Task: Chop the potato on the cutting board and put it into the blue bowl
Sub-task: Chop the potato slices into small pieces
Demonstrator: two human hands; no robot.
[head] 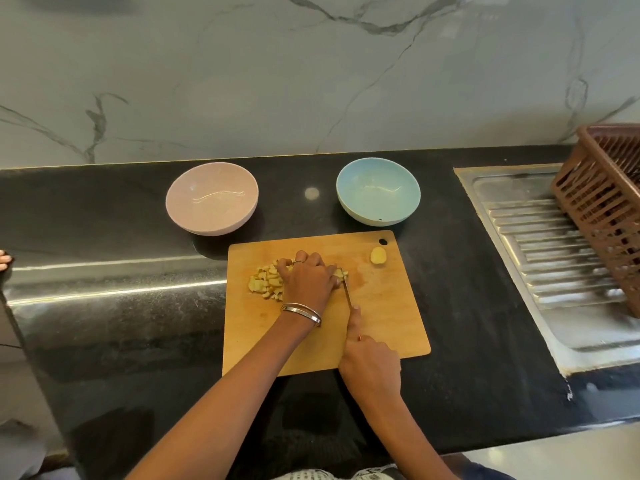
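Head view: left hand (308, 280) fingers (287, 263) clenched on the potato (337, 273), right hand (370, 365) grasping the knife (347, 289) just beside those fingertips; a slip could nick them; bowl (378, 191) beyond, empty.

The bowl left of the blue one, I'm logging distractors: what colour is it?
Pale pink, the bowl; plain, no pattern. The head view shows it best.

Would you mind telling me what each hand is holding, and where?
Right hand grips the knife by its handle; left hand presses down on the potato pieces.
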